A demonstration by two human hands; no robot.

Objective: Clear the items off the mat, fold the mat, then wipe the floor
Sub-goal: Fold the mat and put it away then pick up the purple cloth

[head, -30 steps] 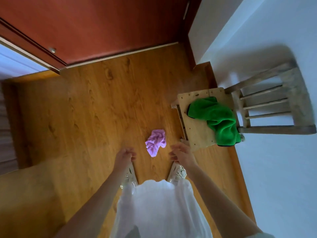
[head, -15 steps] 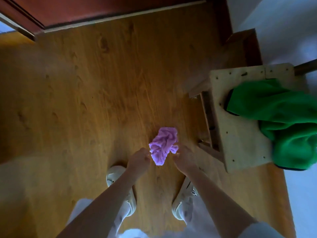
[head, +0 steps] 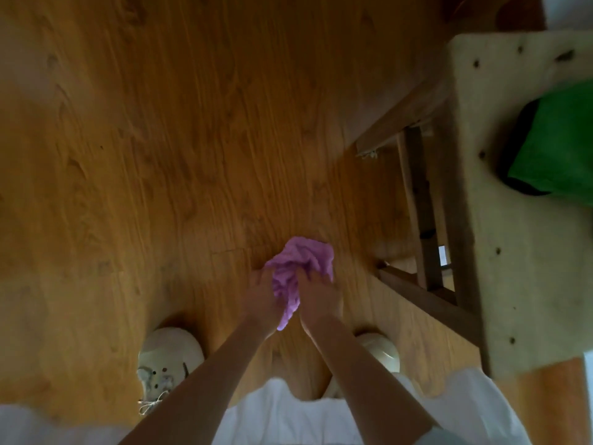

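A crumpled purple cloth point(head: 305, 258) lies on the wooden floor point(head: 160, 155) just in front of my feet. My left hand point(head: 261, 297) grips its left side and my right hand point(head: 317, 297) grips its right side, fingers dug into the fabric. A strip of the cloth hangs down between my wrists. The folded green mat point(head: 558, 142) rests on the seat of the wooden chair point(head: 513, 252) at the right.
The chair's legs and rungs point(head: 423, 220) stand close to the right of my hands. My white shoes point(head: 170, 351) are planted on the floor below the cloth. Bare wooden floor spreads to the left and ahead.
I have bent down much closer to the floor. Both hands moved in from either side of the purple cloth and now hold it.
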